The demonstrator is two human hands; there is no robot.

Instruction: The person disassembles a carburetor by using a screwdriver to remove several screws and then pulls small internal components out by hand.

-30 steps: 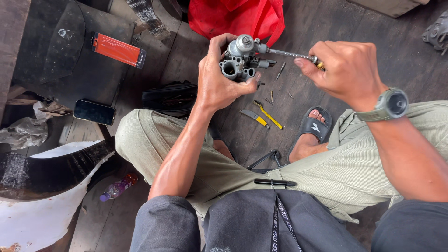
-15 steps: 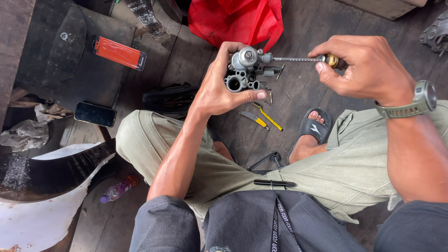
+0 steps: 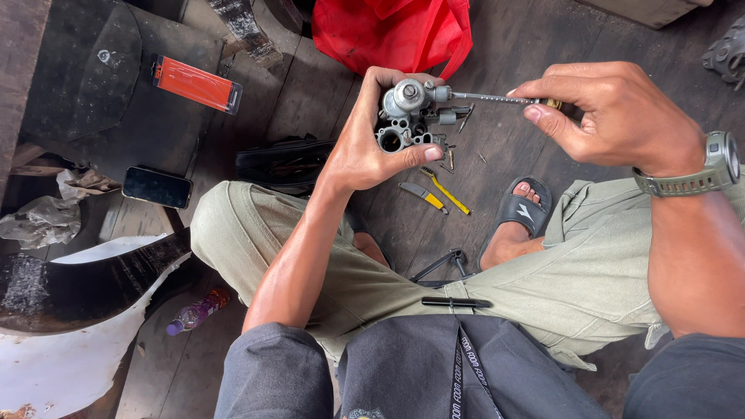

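Firmly, my left hand [image 3: 365, 147] wraps the metal carburetor [image 3: 407, 116]; I judge it heavy, rigid and maybe oily, so a grip around the body is best. Just beyond it, my right hand [image 3: 613, 116] pinches a thin screwdriver [image 3: 497, 98] whose tip touches the carburetor.

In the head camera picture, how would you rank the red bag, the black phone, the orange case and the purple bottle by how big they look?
1. Red bag, largest by far, though partly cut off.
2. Orange case.
3. Black phone, close to the case; hard to separate.
4. Purple bottle, smallest.
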